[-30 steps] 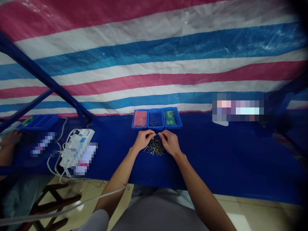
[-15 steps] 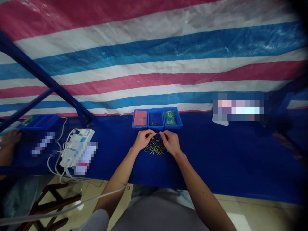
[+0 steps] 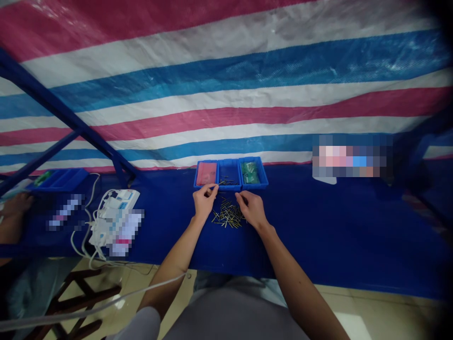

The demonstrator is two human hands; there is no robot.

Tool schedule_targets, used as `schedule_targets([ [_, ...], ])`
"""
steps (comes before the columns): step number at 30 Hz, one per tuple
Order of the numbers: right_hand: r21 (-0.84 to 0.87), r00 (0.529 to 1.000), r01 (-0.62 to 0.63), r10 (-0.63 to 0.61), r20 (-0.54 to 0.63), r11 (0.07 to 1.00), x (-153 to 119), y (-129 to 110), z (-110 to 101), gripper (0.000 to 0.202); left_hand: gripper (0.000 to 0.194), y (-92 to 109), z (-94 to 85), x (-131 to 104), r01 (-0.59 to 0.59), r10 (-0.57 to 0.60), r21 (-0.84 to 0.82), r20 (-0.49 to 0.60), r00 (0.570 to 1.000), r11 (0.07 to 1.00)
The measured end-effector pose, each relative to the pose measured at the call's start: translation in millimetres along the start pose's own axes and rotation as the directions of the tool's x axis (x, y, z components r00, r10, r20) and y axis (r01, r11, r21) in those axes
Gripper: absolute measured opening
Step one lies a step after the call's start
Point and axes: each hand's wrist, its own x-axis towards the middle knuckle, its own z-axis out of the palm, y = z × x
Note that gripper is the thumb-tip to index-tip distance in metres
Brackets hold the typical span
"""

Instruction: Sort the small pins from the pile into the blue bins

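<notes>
A loose heap of thin yellowish and dark metal pins lies on the blue table between my hands; whether they are nails or screws is too small to tell. My left hand is closed in a pinch, its fingertips at the front edge of the blue three-part bin. What the pinch holds is unclear. My right hand is closed too, thumb and forefinger together just right of the heap, their contents hidden. In the bin's middle compartment lie several thin dark pins.
The bin's left part holds pink packets, its right part green ones. White power strips with cables lie to the left. Beyond them are another blue tray and another person's hand. A striped sheet hangs behind.
Both hands were together above the heap with a thin pin stretched between their fingertips. My left hand has since moved left and up to the bin's front edge; my right hand has barely moved.
</notes>
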Motion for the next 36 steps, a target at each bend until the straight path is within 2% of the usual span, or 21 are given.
schedule_targets([
  [15,-0.015,1.000,0.005,-0.005,0.025,1.000,1,2,1,0.040,0.025,0,-1.1,1,0.006,-0.008,0.037,0.060,0.998,0.999],
  [20,0.011,0.993,0.013,-0.014,0.115,1.000,1,10,6,0.017,0.026,3,-1.4,0,0.005,-0.008,0.033,0.067,0.998,0.999],
  [24,-0.032,0.985,0.049,-0.043,0.169,0.998,0,12,7,0.021,0.027,3,-1.8,0,0.006,-0.008,0.032,0.082,0.997,0.999],
  [31,-0.113,0.988,0.031,-0.014,0.156,0.993,0,8,4,0.024,0.027,4,-2.7,-1,-0.018,0.013,0.032,0.167,0.986,0.999],
  [36,-0.253,0.973,0.063,-0.004,0.231,0.965,0,8,7,0.031,0.028,3,-2.3,-1,-0.032,0.025,0.030,0.200,0.979,0.999],
])
